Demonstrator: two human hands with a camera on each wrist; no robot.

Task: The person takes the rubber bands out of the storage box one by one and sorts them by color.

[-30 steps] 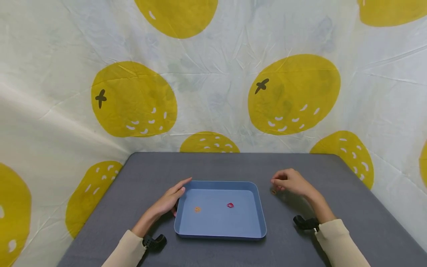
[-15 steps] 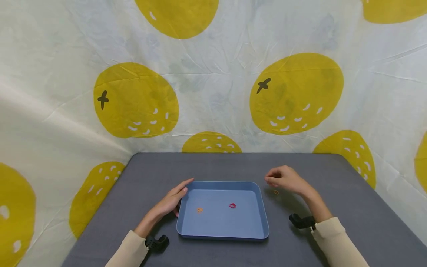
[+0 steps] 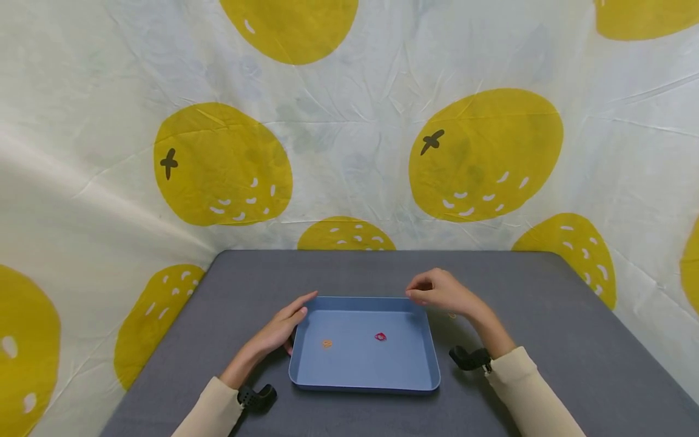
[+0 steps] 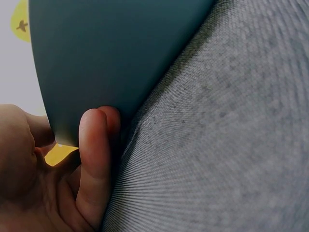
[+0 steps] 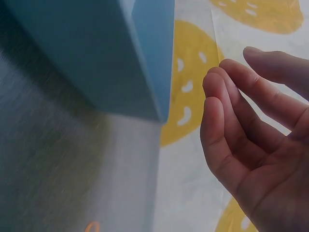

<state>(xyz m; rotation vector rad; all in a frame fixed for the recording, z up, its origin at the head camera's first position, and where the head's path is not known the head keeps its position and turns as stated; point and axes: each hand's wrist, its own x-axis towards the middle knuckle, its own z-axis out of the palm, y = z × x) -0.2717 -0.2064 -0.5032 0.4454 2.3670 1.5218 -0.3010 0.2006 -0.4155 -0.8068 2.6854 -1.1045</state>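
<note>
A shallow blue tray (image 3: 364, 364) stands on the table, with a small red elastic band (image 3: 380, 336) and some small orange bands (image 3: 327, 344) lying on its floor. My left hand (image 3: 281, 325) holds the tray's far left corner; the thumb is at the rim and, in the left wrist view, fingers (image 4: 94, 150) press the outer wall. Over the far right corner hovers my right hand (image 3: 442, 292), fingers loosely bent. The right wrist view shows a gap between thumb and fingertips, and nothing visible in it. Below that hand, another orange band (image 3: 452, 315) lies on the table.
The grey cloth-covered table (image 3: 262, 273) reaches back to a white curtain (image 3: 349, 152) printed with big yellow fruit. Black wrist mounts (image 3: 256, 399) sit on both forearms, close above the cloth.
My right hand has moved left from beside the orange band on the table to the tray's far right corner. That band stays in place. My left hand keeps its hold on the tray.
</note>
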